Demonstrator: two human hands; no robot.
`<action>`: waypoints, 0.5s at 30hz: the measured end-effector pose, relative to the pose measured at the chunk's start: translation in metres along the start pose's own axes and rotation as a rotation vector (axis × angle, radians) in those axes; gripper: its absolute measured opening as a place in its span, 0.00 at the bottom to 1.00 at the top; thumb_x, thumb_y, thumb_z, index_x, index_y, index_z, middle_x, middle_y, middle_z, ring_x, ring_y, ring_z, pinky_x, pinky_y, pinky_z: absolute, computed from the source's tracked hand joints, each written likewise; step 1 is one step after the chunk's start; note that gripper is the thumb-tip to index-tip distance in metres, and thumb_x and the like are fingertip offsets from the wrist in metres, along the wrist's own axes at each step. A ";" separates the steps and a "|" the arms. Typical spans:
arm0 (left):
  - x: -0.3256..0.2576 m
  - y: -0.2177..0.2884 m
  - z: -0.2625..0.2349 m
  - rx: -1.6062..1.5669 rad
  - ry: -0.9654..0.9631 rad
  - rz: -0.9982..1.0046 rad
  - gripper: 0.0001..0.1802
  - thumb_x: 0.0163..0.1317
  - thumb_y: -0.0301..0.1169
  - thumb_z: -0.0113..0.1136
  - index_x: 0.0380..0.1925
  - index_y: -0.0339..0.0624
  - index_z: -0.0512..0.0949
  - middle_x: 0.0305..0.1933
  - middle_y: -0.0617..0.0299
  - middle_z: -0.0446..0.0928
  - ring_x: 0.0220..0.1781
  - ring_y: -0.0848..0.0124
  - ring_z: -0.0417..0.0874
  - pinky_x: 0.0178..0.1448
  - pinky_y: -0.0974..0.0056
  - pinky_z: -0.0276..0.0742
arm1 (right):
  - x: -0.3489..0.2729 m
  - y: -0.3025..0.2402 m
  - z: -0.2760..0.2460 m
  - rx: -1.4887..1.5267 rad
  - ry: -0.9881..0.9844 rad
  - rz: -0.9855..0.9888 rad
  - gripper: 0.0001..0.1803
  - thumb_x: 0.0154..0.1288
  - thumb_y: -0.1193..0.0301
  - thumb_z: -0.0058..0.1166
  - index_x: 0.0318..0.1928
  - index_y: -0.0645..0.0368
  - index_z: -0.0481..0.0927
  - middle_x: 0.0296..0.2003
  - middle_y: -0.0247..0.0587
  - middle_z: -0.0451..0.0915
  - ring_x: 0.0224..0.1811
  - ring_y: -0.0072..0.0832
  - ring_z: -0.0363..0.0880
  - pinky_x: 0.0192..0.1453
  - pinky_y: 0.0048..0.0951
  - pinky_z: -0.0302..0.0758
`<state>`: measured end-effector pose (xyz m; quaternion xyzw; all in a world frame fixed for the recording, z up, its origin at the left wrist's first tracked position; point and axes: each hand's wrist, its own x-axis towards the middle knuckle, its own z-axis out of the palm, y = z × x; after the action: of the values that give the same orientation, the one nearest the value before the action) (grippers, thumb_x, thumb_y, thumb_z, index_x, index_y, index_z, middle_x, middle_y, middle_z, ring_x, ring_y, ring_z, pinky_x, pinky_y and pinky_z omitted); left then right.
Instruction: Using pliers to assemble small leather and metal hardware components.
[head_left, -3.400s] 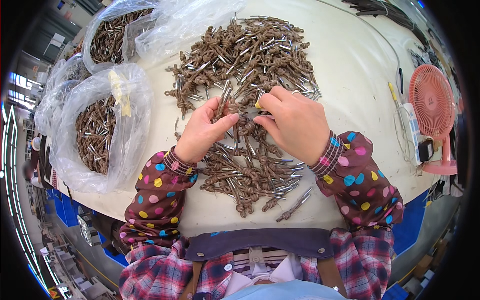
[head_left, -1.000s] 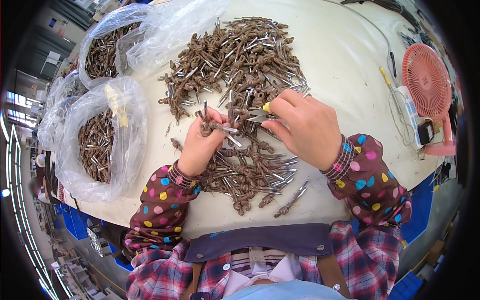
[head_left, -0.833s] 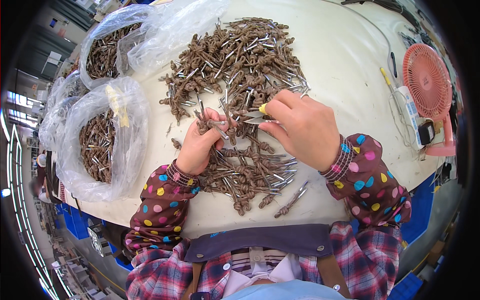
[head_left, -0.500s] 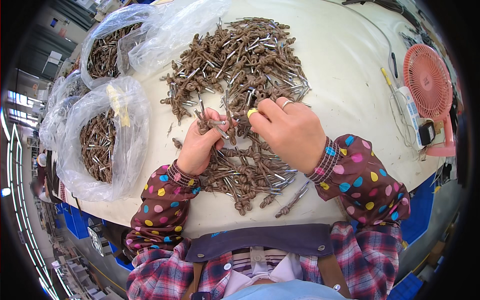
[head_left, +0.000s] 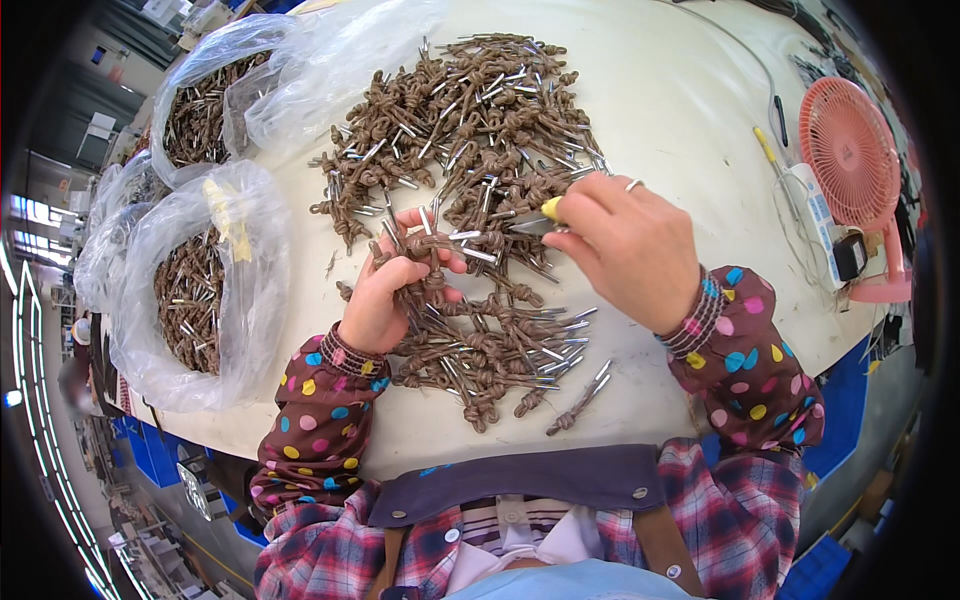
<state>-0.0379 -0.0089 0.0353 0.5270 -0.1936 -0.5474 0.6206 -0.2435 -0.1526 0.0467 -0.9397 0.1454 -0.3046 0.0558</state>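
Several brown knotted cords (head_left: 432,262) with silver metal tips are gripped between the thumb and fingers of my left hand (head_left: 380,300), over the middle of the table. To the right, my right hand (head_left: 625,245) is closed in a pinch, with a yellow wrap round one fingertip. A thin, grey, metal-looking piece (head_left: 527,222) juts from that pinch toward the cords; its kind I cannot tell. Beyond my hands spreads a large pile of the same cords (head_left: 470,110). A smaller heap (head_left: 480,360) lies nearer to me, with a single cord (head_left: 580,400) at its right.
At the left stand clear plastic bags (head_left: 265,290) filled with such cords. On the right are a pink fan (head_left: 848,150), a white power strip (head_left: 818,215) with a black plug, a yellow-handled tool (head_left: 765,145) and a black pen (head_left: 779,120). The pale tabletop (head_left: 690,110) has a curved edge.
My right hand has drawn away to the right from the cords. My left hand has shifted slightly left and turned, fingers more spread, still holding cords.
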 end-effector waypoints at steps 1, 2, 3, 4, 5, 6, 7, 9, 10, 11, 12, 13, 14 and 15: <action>0.003 0.001 0.004 -0.022 -0.038 0.002 0.25 0.59 0.22 0.49 0.58 0.44 0.62 0.38 0.58 0.75 0.39 0.69 0.76 0.36 0.61 0.80 | -0.003 0.005 -0.003 -0.008 0.020 0.054 0.09 0.53 0.68 0.62 0.33 0.53 0.75 0.31 0.33 0.73 0.32 0.31 0.77 0.33 0.31 0.75; 0.008 -0.001 0.003 -0.021 -0.038 0.002 0.25 0.59 0.22 0.49 0.58 0.44 0.62 0.38 0.58 0.75 0.39 0.69 0.76 0.36 0.61 0.80 | -0.004 0.009 -0.004 -0.011 0.042 0.106 0.11 0.53 0.67 0.64 0.33 0.52 0.75 0.32 0.32 0.74 0.32 0.32 0.78 0.34 0.31 0.75; 0.013 -0.006 -0.001 0.126 -0.082 0.020 0.25 0.61 0.24 0.54 0.58 0.44 0.62 0.37 0.59 0.75 0.37 0.70 0.77 0.36 0.63 0.80 | -0.006 0.012 -0.004 -0.023 0.031 0.114 0.12 0.52 0.67 0.65 0.34 0.52 0.75 0.32 0.32 0.75 0.33 0.31 0.78 0.33 0.30 0.75; 0.016 -0.009 -0.003 0.274 -0.126 0.039 0.26 0.62 0.26 0.58 0.58 0.44 0.61 0.35 0.61 0.75 0.36 0.70 0.78 0.37 0.65 0.80 | -0.006 0.011 -0.003 -0.021 0.033 0.115 0.12 0.52 0.67 0.65 0.34 0.52 0.75 0.32 0.32 0.75 0.33 0.31 0.78 0.33 0.30 0.75; 0.016 -0.009 0.010 0.380 -0.011 0.042 0.24 0.60 0.29 0.66 0.54 0.42 0.67 0.33 0.63 0.77 0.32 0.72 0.79 0.38 0.67 0.78 | -0.007 0.011 -0.001 -0.017 0.018 0.086 0.11 0.53 0.67 0.64 0.34 0.52 0.75 0.32 0.32 0.74 0.33 0.31 0.78 0.33 0.30 0.75; 0.019 -0.013 0.012 0.381 -0.018 0.040 0.24 0.60 0.29 0.66 0.54 0.42 0.67 0.33 0.63 0.77 0.32 0.72 0.79 0.38 0.67 0.78 | -0.008 0.010 0.001 -0.012 0.004 0.057 0.10 0.53 0.68 0.63 0.34 0.52 0.75 0.32 0.32 0.74 0.32 0.31 0.78 0.33 0.30 0.75; 0.023 -0.018 0.012 0.666 0.000 0.182 0.21 0.59 0.29 0.67 0.49 0.40 0.70 0.33 0.62 0.78 0.31 0.72 0.79 0.38 0.67 0.77 | -0.008 0.010 0.004 -0.017 0.005 0.063 0.10 0.53 0.68 0.63 0.34 0.52 0.75 0.32 0.32 0.74 0.32 0.31 0.78 0.33 0.30 0.75; 0.026 -0.024 0.009 1.005 0.024 0.403 0.12 0.60 0.25 0.65 0.42 0.38 0.75 0.25 0.68 0.77 0.27 0.85 0.72 0.28 0.74 0.68 | -0.008 0.010 0.011 -0.061 -0.012 -0.042 0.07 0.55 0.70 0.58 0.33 0.52 0.74 0.31 0.32 0.72 0.32 0.30 0.77 0.34 0.29 0.75; 0.027 -0.025 0.009 1.008 0.021 0.402 0.12 0.60 0.25 0.65 0.42 0.38 0.75 0.25 0.68 0.77 0.27 0.85 0.72 0.28 0.74 0.68 | -0.007 0.010 0.013 -0.061 -0.010 -0.038 0.07 0.55 0.70 0.58 0.33 0.52 0.74 0.31 0.32 0.72 0.32 0.30 0.77 0.34 0.29 0.75; 0.026 -0.025 0.008 1.045 0.039 0.428 0.11 0.59 0.23 0.65 0.41 0.38 0.76 0.27 0.67 0.78 0.27 0.84 0.73 0.30 0.74 0.70 | -0.006 0.010 0.015 -0.090 -0.002 -0.069 0.06 0.54 0.70 0.56 0.33 0.53 0.74 0.31 0.32 0.72 0.33 0.28 0.76 0.34 0.28 0.75; 0.025 -0.025 0.007 1.081 0.057 0.455 0.10 0.59 0.22 0.64 0.39 0.37 0.76 0.29 0.66 0.79 0.28 0.83 0.74 0.32 0.73 0.71 | -0.005 0.010 0.017 -0.119 0.007 -0.101 0.05 0.54 0.71 0.54 0.32 0.53 0.74 0.31 0.32 0.71 0.33 0.27 0.76 0.35 0.28 0.74; 0.026 -0.026 0.004 1.083 0.057 0.454 0.10 0.59 0.22 0.64 0.39 0.37 0.76 0.29 0.66 0.79 0.28 0.83 0.74 0.32 0.73 0.71 | -0.005 0.009 0.018 -0.118 0.008 -0.100 0.05 0.54 0.71 0.54 0.32 0.53 0.74 0.31 0.32 0.71 0.33 0.27 0.76 0.35 0.28 0.74; 0.027 -0.028 0.000 1.051 0.046 0.513 0.09 0.58 0.21 0.64 0.38 0.37 0.76 0.30 0.65 0.79 0.29 0.81 0.76 0.34 0.72 0.72 | -0.005 0.008 0.018 -0.124 0.006 -0.121 0.05 0.53 0.71 0.54 0.32 0.53 0.74 0.31 0.32 0.71 0.34 0.27 0.76 0.35 0.28 0.74; 0.028 -0.029 -0.002 1.017 0.035 0.571 0.08 0.57 0.20 0.63 0.37 0.36 0.76 0.32 0.64 0.80 0.30 0.79 0.78 0.35 0.71 0.73 | -0.004 0.007 0.019 -0.131 0.003 -0.141 0.05 0.53 0.71 0.53 0.31 0.53 0.74 0.31 0.31 0.71 0.34 0.26 0.75 0.36 0.28 0.74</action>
<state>-0.0404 -0.0282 -0.0001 0.6947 -0.5561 -0.1878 0.4157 -0.2377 -0.1578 0.0278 -0.9487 0.0986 -0.2991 -0.0273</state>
